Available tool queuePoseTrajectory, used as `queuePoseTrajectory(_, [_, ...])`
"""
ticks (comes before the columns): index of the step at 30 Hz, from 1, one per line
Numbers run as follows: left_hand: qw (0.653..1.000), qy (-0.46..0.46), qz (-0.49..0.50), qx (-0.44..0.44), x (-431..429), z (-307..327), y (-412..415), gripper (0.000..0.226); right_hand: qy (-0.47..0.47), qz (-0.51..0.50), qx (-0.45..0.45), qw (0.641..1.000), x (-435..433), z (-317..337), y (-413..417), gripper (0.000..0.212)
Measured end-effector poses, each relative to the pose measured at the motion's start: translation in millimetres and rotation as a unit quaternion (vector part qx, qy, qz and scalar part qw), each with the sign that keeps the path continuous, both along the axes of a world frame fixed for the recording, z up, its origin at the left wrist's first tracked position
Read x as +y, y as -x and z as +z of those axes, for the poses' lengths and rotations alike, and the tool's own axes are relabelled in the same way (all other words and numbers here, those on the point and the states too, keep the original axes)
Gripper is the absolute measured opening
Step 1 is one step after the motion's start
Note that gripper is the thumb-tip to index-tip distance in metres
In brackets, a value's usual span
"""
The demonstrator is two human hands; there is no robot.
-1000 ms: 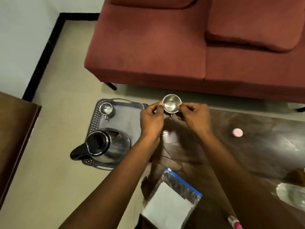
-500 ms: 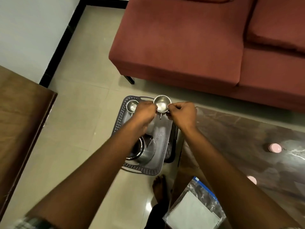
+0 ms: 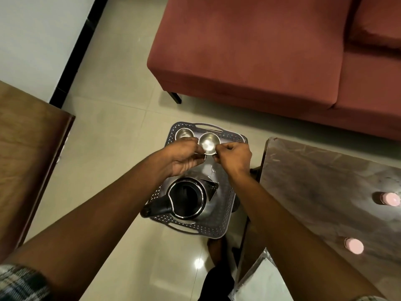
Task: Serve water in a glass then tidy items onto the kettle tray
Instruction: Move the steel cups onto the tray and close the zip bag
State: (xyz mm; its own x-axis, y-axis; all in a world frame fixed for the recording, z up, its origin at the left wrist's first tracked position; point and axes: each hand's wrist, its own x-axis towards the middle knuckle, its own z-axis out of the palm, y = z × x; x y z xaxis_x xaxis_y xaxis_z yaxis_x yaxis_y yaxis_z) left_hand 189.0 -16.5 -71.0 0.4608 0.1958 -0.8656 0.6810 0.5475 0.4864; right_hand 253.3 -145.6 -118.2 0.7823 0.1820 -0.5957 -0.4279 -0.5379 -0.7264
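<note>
Both hands, left (image 3: 184, 157) and right (image 3: 233, 156), pinched on a steel cup (image 3: 209, 143) above the far end of the tray (image 3: 227, 205)

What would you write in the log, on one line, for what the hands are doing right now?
step: tidying | both: left hand and right hand hold steel cup over tray | on tray: kettle, second cup

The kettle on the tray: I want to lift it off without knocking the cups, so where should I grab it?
Probably take the kettle by its black handle, which sticks out toward the near-left corner of the tray. Come in from that side: the two steel cups and both hands sit at the far end, beyond the spout.
</note>
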Motion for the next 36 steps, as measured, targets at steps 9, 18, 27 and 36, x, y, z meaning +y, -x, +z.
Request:
queuePoseTrajectory(9, [1.0,-0.002,0.022,0.007,7.8,-27.8,3.4,0.024,0.02,0.004,-0.005,1.0,16.8,-19.2,-6.3,0.008])
queuePoseTrajectory(18, [0.998,-0.021,-0.032,0.043,14.1,-32.5,-7.8,0.024,0.035,0.001,-0.001,0.999,21.6,-33.6,-10.4,0.009])
queuePoseTrajectory(27, [0.997,-0.035,-0.01,0.074,4.2,-37.9,-18.4,0.016,0.059,0.011,-0.016,0.998,22.8,-42.7,-11.7,0.009])
queuePoseTrajectory(36, [0.995,-0.052,0.018,0.085,-3.4,-32.1,-20.8,0.019,0.04,0.002,-0.003,0.999,23.6,-45.8,-14.9,0.01])
